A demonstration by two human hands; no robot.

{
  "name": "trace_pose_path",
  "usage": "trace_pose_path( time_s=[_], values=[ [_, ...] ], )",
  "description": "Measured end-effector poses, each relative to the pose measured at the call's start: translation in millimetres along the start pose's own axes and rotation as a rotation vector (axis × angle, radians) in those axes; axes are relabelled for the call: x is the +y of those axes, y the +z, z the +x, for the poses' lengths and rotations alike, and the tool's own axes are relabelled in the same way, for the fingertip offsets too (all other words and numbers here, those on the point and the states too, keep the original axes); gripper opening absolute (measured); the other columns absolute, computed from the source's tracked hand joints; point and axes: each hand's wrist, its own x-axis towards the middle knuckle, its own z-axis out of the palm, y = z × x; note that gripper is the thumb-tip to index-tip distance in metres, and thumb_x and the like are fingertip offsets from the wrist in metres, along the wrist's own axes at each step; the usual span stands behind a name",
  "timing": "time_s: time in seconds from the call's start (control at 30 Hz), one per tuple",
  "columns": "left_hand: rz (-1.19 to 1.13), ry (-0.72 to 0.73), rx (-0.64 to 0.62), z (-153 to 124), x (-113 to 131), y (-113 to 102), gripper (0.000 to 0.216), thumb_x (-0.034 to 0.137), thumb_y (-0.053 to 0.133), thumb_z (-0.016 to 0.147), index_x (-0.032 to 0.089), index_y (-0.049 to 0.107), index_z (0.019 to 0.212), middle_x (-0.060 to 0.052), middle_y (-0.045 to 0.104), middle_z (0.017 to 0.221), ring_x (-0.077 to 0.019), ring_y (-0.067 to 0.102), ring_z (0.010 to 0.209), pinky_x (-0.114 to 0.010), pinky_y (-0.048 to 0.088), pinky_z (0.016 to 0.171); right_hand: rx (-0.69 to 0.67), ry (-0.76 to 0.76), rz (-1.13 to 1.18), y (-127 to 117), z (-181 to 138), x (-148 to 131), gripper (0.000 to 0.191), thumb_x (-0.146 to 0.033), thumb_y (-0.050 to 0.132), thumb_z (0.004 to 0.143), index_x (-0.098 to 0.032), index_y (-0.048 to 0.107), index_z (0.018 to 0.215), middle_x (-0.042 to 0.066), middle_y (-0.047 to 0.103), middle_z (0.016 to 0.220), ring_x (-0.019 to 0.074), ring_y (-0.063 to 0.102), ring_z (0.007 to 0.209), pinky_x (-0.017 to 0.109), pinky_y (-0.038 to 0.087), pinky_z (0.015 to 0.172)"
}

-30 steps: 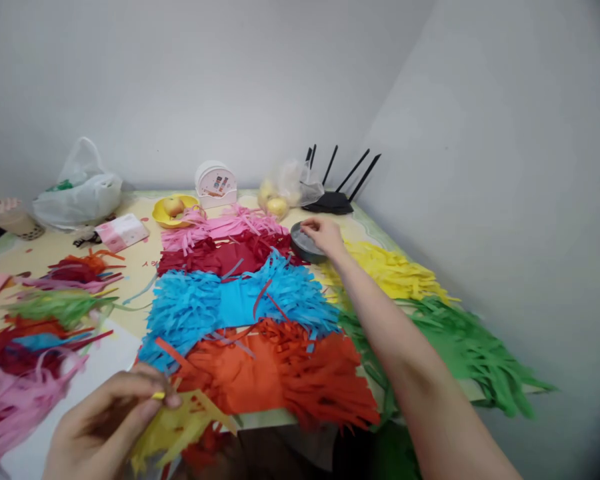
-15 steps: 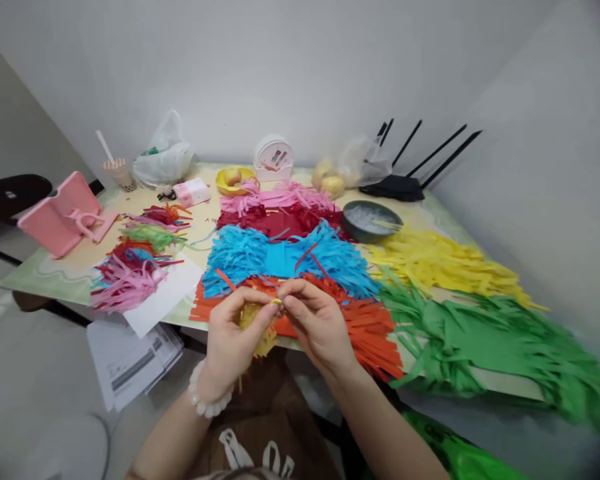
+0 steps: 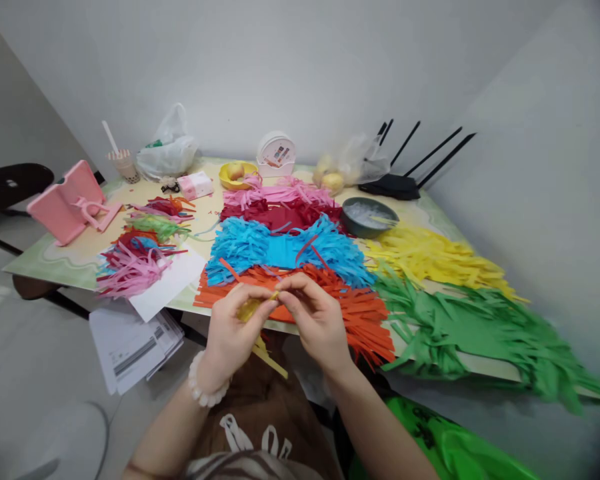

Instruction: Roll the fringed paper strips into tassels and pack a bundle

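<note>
Yellow paper strips [image 3: 267,357] hang below my left hand [image 3: 237,330], whose thumb and index finger pinch their top end. Facing it, my right hand [image 3: 317,323] has its fingertips pressed together on the same yellow end, so both hands meet there. Part of the yellow bundle shows inside the curl of my left fingers. Just beyond my hands lies orange fringed paper [image 3: 365,317], with blue fringed paper [image 3: 280,252] behind it. Dark red fringed paper [image 3: 280,219] and pink fringed paper [image 3: 300,193] lie farther back.
Green fringed paper [image 3: 485,333] and yellow fringed paper [image 3: 440,260] cover the right side. A dark bowl [image 3: 367,230] stands near a black router [image 3: 393,188]. Mixed tassels [image 3: 135,267] and a pink tablet stand [image 3: 73,207] are at left. A green bag [image 3: 445,447] is low right.
The yellow strips hang lower and reach farther right below my left hand. My pinched fingertips have shifted slightly up, and the view has moved a little.
</note>
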Motion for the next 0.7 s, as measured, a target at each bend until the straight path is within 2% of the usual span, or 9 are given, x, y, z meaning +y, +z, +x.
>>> trace_pose_path(
  time_s=[0.13, 0.27, 0.37, 0.57, 0.7],
  values=[
    [-0.188, -0.086, -0.050, -2, -6, -1, 0.014, 0.021, 0.064, 0.089, 0.018, 0.076, 0.097, -0.006, 0.078, 0.094, -0.0176, 0.072, 0.087, -0.027, 0.057, 0.081, 0.012, 0.038, 0.031, 0, 3, 1, 0.004, -0.023, 0.064, 0.090, -0.021, 0.067, 0.091, 0.000, 0.067, 0.084, 0.0119, 0.064, 0.075, 0.021, 0.052, 0.070],
    [-0.208, -0.125, 0.097, -3, -13, 2, 0.006, 0.018, 0.070, 0.083, 0.017, 0.075, 0.087, -0.004, 0.077, 0.085, -0.0161, 0.073, 0.079, -0.024, 0.058, 0.074, 0.007, 0.051, 0.027, 2, 1, 4, 0.003, -0.024, 0.065, 0.089, -0.022, 0.068, 0.090, 0.000, 0.067, 0.085, 0.0127, 0.063, 0.077, 0.022, 0.052, 0.070],
    [-0.127, -0.075, 0.182, -5, -15, 6, 0.003, 0.016, 0.071, 0.083, 0.018, 0.073, 0.085, -0.002, 0.075, 0.081, -0.0135, 0.071, 0.076, -0.020, 0.056, 0.072, 0.005, 0.035, -0.005, 4, -3, 8, 0.004, -0.024, 0.065, 0.090, -0.022, 0.068, 0.091, 0.000, 0.067, 0.085, 0.0137, 0.063, 0.077, 0.023, 0.051, 0.070],
    [-0.003, 0.097, 0.225, -8, -14, 13, 0.009, 0.011, 0.067, 0.085, 0.019, 0.071, 0.087, -0.001, 0.072, 0.082, -0.0107, 0.068, 0.077, -0.019, 0.054, 0.074, 0.058, 0.007, -0.015, 8, -2, 10, 0.003, -0.024, 0.065, 0.089, -0.023, 0.068, 0.091, 0.001, 0.067, 0.085, 0.0145, 0.064, 0.079, 0.025, 0.051, 0.073],
    [-0.053, 0.070, 0.229, -10, -15, 14, 0.008, 0.013, 0.068, 0.086, 0.019, 0.072, 0.087, -0.001, 0.073, 0.083, -0.0114, 0.069, 0.078, -0.020, 0.054, 0.076, -0.028, 0.108, 0.039, 2, 2, 7, 0.005, -0.024, 0.068, 0.086, -0.022, 0.071, 0.090, 0.000, 0.070, 0.083, 0.0137, 0.065, 0.074, 0.023, 0.052, 0.067]
  ],
)
